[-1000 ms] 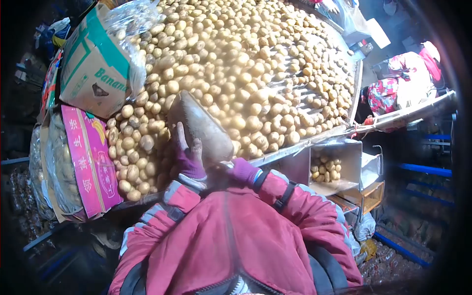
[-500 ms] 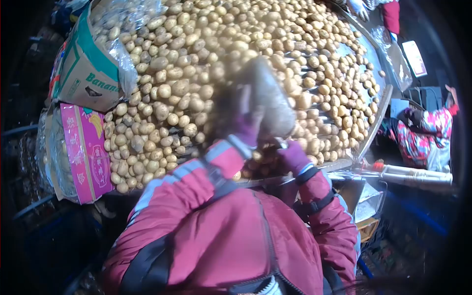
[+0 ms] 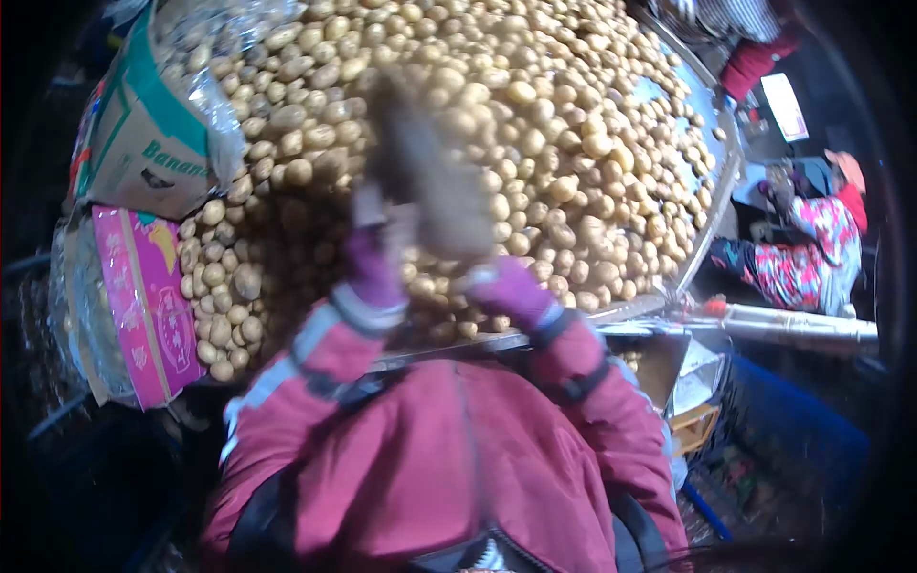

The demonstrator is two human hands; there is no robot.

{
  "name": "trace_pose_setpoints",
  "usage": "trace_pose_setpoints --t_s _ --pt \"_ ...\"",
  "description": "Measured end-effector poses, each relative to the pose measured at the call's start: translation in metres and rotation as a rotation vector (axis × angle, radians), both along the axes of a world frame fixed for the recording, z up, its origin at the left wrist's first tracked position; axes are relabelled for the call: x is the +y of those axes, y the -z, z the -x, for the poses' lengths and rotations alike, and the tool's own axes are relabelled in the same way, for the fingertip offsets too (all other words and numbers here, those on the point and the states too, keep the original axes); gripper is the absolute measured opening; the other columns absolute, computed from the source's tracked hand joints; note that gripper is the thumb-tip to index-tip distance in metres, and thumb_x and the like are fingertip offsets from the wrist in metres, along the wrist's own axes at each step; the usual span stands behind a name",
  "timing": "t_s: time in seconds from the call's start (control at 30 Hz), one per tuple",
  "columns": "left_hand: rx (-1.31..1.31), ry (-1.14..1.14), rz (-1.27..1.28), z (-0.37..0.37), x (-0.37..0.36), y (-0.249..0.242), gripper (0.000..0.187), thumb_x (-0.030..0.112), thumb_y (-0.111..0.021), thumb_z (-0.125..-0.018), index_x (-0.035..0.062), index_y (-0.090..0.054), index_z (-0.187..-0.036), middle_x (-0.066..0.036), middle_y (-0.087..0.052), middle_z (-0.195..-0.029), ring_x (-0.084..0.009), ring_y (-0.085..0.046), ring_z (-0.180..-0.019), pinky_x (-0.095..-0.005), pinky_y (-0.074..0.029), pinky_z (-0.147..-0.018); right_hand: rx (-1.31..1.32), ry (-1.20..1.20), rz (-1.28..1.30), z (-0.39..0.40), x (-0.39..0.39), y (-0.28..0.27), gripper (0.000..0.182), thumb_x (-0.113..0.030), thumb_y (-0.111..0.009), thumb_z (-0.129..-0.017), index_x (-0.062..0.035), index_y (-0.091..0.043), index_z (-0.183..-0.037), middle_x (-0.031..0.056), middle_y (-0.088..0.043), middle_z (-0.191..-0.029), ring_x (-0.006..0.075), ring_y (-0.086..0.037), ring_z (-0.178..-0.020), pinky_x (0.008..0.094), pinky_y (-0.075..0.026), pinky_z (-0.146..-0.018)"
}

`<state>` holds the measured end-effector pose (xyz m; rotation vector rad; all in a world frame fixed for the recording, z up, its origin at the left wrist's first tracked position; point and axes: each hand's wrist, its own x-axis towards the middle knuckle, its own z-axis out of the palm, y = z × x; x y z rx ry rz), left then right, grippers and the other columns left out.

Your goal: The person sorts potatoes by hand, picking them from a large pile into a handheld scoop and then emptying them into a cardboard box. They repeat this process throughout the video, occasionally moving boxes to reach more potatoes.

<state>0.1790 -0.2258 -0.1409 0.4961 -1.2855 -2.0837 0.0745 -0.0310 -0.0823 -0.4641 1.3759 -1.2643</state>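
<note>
A grey-brown, scoop-shaped thing (image 3: 444, 196), smeared by motion, is tilted over a wide heap of potatoes (image 3: 564, 191). My left hand (image 3: 377, 263), in a purple glove, is closed at its left edge, though the fingers are blurred. At its near, lower end my right hand (image 3: 516, 291), also gloved in purple, is closed in a fist against it. Both hands are just above the potatoes close to the near edge of the table. The exact kind of the held thing and whatever is inside it cannot be made out.
A banana carton (image 3: 158, 143) and a pink box (image 3: 143, 296) stand at the left. The table's metal rim (image 3: 702, 248) curves along the right. Beyond it are a person in a patterned jacket (image 3: 812, 239) and, farther back, a dark red sleeve (image 3: 759, 62).
Both my hands and the scoop-shaped thing have moved left, and the hands are farther apart. The view has shifted a little. The person at the right has leaned to a different position.
</note>
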Motion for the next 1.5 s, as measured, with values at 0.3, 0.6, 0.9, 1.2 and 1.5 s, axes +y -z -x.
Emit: trace_pose_setpoints --t_s 0.3,0.6,0.9,1.2,1.5 --pt "-0.243 -0.213 -0.316 -0.084 -0.111 -0.039 0.078 0.07 -0.041 -0.092 0.0064 -0.048 -0.138 -0.009 -0.059 -0.124 -0.0235 -0.059 -0.108 -0.0367 -0.049 -0.093 0.092 -0.083 0.065 -0.1 -0.153 0.064 0.024 -0.015 -0.066 -0.078 0.0007 -0.071 -0.097 0.0081 -0.071 -0.08 0.016 -0.063 -0.071 0.0338 -0.052 -0.063" --pt "-0.166 -0.133 -0.303 0.076 -0.151 0.0 0.075 0.064 -0.051 -0.09 0.0058 -0.05 -0.138 -0.012 -0.058 -0.128 -0.027 -0.059 -0.109 -0.0391 -0.048 -0.096 0.497 0.045 -0.028 0.014 -0.174 0.099 0.032 -0.034 -0.061 -0.084 -0.0034 -0.07 -0.092 0.0202 -0.069 -0.08 0.0331 -0.066 -0.067 0.0414 -0.053 -0.063" --pt "-0.691 -0.004 0.631 0.186 -0.095 -0.017 0.061 0.05 -0.047 -0.097 0.0033 -0.051 -0.136 -0.019 -0.058 -0.129 -0.0297 -0.057 -0.116 -0.0367 -0.043 -0.102 0.518 0.188 -0.25 0.097 -0.103 0.089 0.024 -0.018 -0.061 -0.086 -0.0035 -0.069 -0.103 0.0099 -0.068 -0.076 0.0171 -0.065 -0.069 0.0306 -0.054 -0.061" --pt "-0.64 0.202 0.39 0.206 0.008 -0.041 0.071 0.048 -0.057 -0.094 0.0052 -0.037 -0.148 -0.021 -0.046 -0.144 -0.0348 -0.04 -0.136 -0.0385 -0.035 -0.11 1.071 0.237 -0.146 0.085 0.029 0.109 0.024 -0.021 -0.068 -0.082 -0.0028 -0.064 -0.096 0.0028 -0.059 -0.068 0.0139 -0.058 -0.059 0.0275 -0.046 -0.051" --pt "-0.451 0.138 0.217 -0.032 -0.034 -0.055 0.038 0.011 -0.052 -0.099 0.0019 -0.047 -0.136 -0.004 -0.059 -0.118 -0.0103 -0.058 -0.1 -0.0258 -0.051 -0.088 0.033 -0.097 -0.046 -0.049 0.007 0.038 0.029 -0.022 -0.063 -0.086 -0.0022 -0.069 -0.105 0.0016 -0.064 -0.074 0.0119 -0.06 -0.058 0.0261 -0.05 -0.051"
